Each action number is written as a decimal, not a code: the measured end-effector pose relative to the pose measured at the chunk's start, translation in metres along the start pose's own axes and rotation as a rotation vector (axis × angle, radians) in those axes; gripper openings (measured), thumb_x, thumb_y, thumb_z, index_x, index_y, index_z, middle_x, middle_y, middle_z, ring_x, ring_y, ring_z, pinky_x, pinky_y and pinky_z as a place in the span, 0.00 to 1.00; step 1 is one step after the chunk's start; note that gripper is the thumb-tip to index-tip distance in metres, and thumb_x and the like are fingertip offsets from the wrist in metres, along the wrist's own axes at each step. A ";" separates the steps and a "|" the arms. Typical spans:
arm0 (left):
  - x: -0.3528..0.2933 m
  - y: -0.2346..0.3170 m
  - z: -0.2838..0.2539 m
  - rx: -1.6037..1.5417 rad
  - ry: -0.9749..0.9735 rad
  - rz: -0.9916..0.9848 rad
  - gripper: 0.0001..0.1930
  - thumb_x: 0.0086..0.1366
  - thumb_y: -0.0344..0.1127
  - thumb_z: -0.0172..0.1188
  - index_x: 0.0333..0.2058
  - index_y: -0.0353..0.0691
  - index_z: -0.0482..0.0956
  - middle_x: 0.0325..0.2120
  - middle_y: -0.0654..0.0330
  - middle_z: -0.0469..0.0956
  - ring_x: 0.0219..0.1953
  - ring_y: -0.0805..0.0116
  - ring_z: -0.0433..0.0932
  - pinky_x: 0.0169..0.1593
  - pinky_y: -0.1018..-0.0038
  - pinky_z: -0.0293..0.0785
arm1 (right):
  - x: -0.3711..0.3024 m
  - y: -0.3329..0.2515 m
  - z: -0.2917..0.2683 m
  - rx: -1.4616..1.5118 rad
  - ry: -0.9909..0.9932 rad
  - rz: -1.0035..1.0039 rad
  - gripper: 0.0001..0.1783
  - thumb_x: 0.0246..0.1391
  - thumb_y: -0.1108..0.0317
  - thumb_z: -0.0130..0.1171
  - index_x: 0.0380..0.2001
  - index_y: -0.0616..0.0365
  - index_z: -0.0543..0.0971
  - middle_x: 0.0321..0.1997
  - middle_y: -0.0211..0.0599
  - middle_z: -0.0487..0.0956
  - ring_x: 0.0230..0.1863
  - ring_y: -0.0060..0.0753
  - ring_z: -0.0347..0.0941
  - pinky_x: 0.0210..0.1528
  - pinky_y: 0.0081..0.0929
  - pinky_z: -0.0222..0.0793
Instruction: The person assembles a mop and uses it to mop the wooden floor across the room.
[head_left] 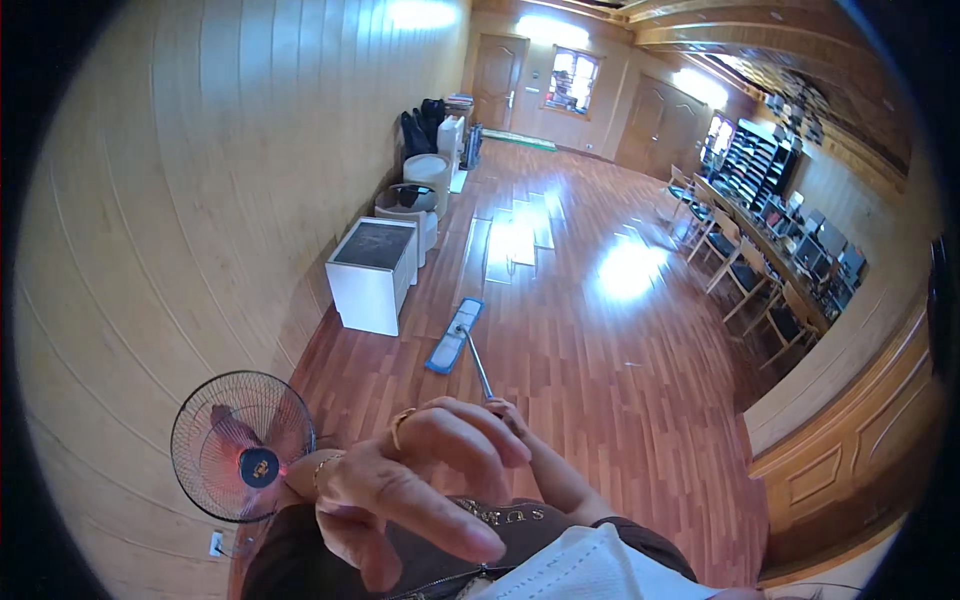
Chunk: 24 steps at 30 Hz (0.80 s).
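A flat mop [446, 350] with a blue fringed edge and a pale middle lies on the wooden floor ahead of me. Its metal pole [480, 368] slants back toward my body, and my right hand [508, 413] is closed round it. My left hand [420, 475] is raised close to the camera, wearing a ring and a bracelet. Its fingers are loosely bent and apart, with nothing visible in them. This hand hides part of my torso and whatever is directly below it.
A fan [245, 447] stands by the left wall. Beyond it come a white cabinet [366, 298], a round bin-like container [408, 205] and dark bags [420, 130]. Along the right, chairs [745, 275] line a long cluttered desk [775, 250]. A wooden door [850, 455] is at near right.
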<state>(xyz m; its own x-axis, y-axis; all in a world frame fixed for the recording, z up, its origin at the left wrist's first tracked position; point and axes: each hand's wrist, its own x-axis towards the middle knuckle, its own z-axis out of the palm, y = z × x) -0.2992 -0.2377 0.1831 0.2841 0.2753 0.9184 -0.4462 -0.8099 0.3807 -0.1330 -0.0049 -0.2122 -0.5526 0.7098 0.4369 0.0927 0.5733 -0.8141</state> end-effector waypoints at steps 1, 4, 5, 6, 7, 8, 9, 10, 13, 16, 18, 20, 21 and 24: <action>0.002 -0.003 0.001 -0.102 0.033 0.020 0.22 0.66 0.57 0.49 0.41 0.48 0.82 0.37 0.50 0.73 0.47 0.51 0.71 0.51 0.58 0.68 | 0.001 0.002 -0.005 0.105 0.077 0.095 0.06 0.44 0.71 0.61 0.24 0.62 0.76 0.32 0.45 0.77 0.36 0.48 0.74 0.38 0.36 0.70; -0.009 0.021 0.000 -0.114 0.055 -0.055 0.22 0.65 0.59 0.49 0.38 0.49 0.83 0.38 0.49 0.73 0.48 0.50 0.70 0.52 0.55 0.66 | 0.020 -0.108 0.015 0.047 0.057 -0.005 0.07 0.45 0.69 0.61 0.23 0.63 0.77 0.32 0.46 0.77 0.37 0.45 0.74 0.40 0.35 0.70; -0.006 0.018 -0.003 -0.143 0.047 -0.054 0.22 0.65 0.59 0.49 0.38 0.49 0.83 0.38 0.49 0.73 0.48 0.50 0.70 0.52 0.55 0.66 | 0.017 -0.115 0.007 0.113 0.073 0.100 0.07 0.45 0.69 0.61 0.24 0.63 0.77 0.32 0.46 0.77 0.37 0.45 0.74 0.40 0.35 0.70; -0.001 0.014 -0.007 -0.177 0.049 -0.068 0.22 0.66 0.59 0.49 0.37 0.50 0.83 0.39 0.49 0.72 0.49 0.50 0.70 0.52 0.53 0.66 | 0.012 -0.118 -0.001 0.183 0.109 0.191 0.08 0.45 0.69 0.62 0.26 0.63 0.78 0.32 0.47 0.76 0.36 0.43 0.74 0.40 0.35 0.70; 0.003 0.007 -0.010 -0.213 0.047 -0.085 0.22 0.66 0.59 0.48 0.36 0.50 0.83 0.39 0.49 0.72 0.50 0.50 0.69 0.52 0.52 0.65 | 0.003 -0.111 -0.012 0.173 0.138 0.205 0.08 0.45 0.69 0.62 0.26 0.63 0.78 0.32 0.47 0.76 0.36 0.43 0.74 0.40 0.35 0.70; 0.003 0.007 -0.006 -0.220 0.045 -0.085 0.22 0.66 0.59 0.48 0.36 0.50 0.83 0.39 0.49 0.72 0.50 0.50 0.69 0.52 0.52 0.65 | -0.013 -0.104 -0.018 0.154 0.137 0.205 0.08 0.46 0.69 0.62 0.26 0.64 0.78 0.33 0.45 0.77 0.37 0.42 0.73 0.41 0.34 0.69; 0.004 0.003 -0.002 -0.240 0.052 -0.062 0.21 0.66 0.59 0.49 0.36 0.51 0.83 0.39 0.49 0.72 0.50 0.50 0.69 0.52 0.52 0.65 | -0.029 -0.096 -0.023 0.136 0.142 0.206 0.07 0.46 0.70 0.62 0.27 0.64 0.78 0.33 0.44 0.77 0.38 0.40 0.73 0.41 0.34 0.69; 0.006 -0.003 0.002 -0.265 0.055 -0.042 0.21 0.66 0.59 0.49 0.36 0.51 0.83 0.39 0.50 0.72 0.50 0.50 0.69 0.52 0.53 0.66 | -0.047 -0.090 -0.026 0.118 0.153 0.209 0.07 0.47 0.70 0.62 0.27 0.64 0.78 0.33 0.43 0.77 0.39 0.39 0.73 0.42 0.33 0.69; 0.018 -0.041 0.013 -0.404 0.029 0.027 0.20 0.65 0.59 0.50 0.36 0.53 0.82 0.39 0.51 0.73 0.50 0.52 0.69 0.51 0.54 0.67 | -0.104 -0.061 -0.065 0.032 0.251 0.231 0.06 0.49 0.72 0.62 0.27 0.65 0.78 0.34 0.40 0.77 0.41 0.34 0.72 0.43 0.31 0.68; 0.011 -0.038 0.024 -0.459 0.061 0.091 0.18 0.65 0.59 0.51 0.35 0.55 0.82 0.40 0.53 0.73 0.50 0.53 0.69 0.50 0.54 0.68 | -0.142 -0.104 -0.091 0.102 0.205 0.174 0.05 0.49 0.75 0.61 0.26 0.67 0.77 0.35 0.40 0.77 0.42 0.32 0.72 0.45 0.30 0.67; 0.023 -0.046 0.022 -0.524 -0.001 0.062 0.18 0.61 0.57 0.56 0.40 0.52 0.82 0.40 0.51 0.73 0.50 0.57 0.68 0.52 0.56 0.64 | -0.161 -0.188 -0.113 0.158 0.263 0.408 0.05 0.48 0.76 0.60 0.24 0.67 0.76 0.35 0.40 0.77 0.43 0.34 0.72 0.46 0.31 0.66; 0.043 -0.062 0.031 -0.630 -0.098 0.041 0.21 0.58 0.55 0.62 0.45 0.50 0.82 0.41 0.49 0.72 0.50 0.61 0.67 0.54 0.57 0.61 | -0.197 -0.233 -0.134 0.233 0.388 0.451 0.08 0.49 0.74 0.59 0.20 0.67 0.76 0.33 0.41 0.77 0.42 0.35 0.72 0.46 0.31 0.66; 0.050 -0.069 0.039 -0.628 -0.069 0.081 0.21 0.57 0.54 0.64 0.44 0.48 0.83 0.39 0.50 0.73 0.46 0.62 0.68 0.51 0.61 0.62 | -0.212 -0.255 -0.143 0.224 0.424 0.470 0.08 0.49 0.74 0.59 0.20 0.67 0.76 0.33 0.41 0.77 0.42 0.35 0.72 0.46 0.31 0.66; 0.057 -0.088 0.054 -0.631 -0.008 0.125 0.20 0.58 0.55 0.63 0.41 0.48 0.83 0.36 0.52 0.73 0.43 0.61 0.70 0.48 0.64 0.64 | -0.240 -0.313 -0.155 0.168 0.505 0.465 0.13 0.48 0.70 0.60 0.15 0.66 0.75 0.25 0.41 0.77 0.37 0.36 0.74 0.43 0.32 0.67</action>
<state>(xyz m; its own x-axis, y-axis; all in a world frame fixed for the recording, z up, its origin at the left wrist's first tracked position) -0.1976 -0.1787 0.1958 0.2028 0.1924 0.9601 -0.8894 -0.3741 0.2628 0.0990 -0.2917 -0.0032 -0.0308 0.9922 0.1208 0.0741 0.1228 -0.9897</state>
